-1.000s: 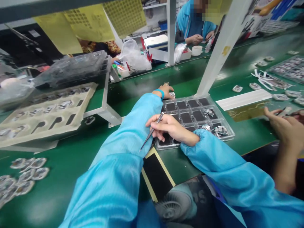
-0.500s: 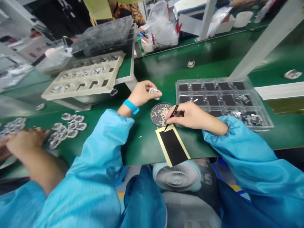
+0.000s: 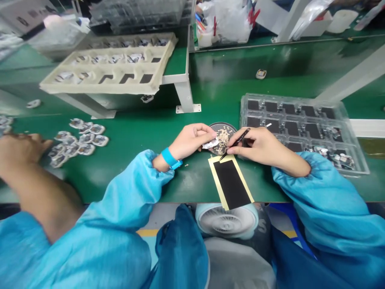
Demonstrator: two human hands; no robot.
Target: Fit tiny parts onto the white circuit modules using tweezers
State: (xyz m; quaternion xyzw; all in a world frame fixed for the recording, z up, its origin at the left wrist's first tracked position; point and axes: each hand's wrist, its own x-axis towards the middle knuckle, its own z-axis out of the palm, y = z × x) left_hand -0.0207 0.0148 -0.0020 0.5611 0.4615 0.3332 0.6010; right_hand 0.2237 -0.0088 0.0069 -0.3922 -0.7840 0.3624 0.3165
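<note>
Cluster of pale parts (image 3: 86, 138) at left. Left hand (image 3: 190, 142), stretched far out a second ago, now pinches a small white part (image 3: 210, 143) at the round dish's (image 3: 223, 124) left edge: part and tool close together. Right hand (image 3: 259, 145) grips tweezers (image 3: 240, 137), tips at black sheet's (image 3: 233, 184) yellow border; tip gap unclear.

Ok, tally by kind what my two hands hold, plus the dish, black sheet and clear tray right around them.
Tweezers, right hand: 1
White part, left hand: 1
Dish: 1
Black sheet: 1
Clear tray: 1
Total: 5
</note>
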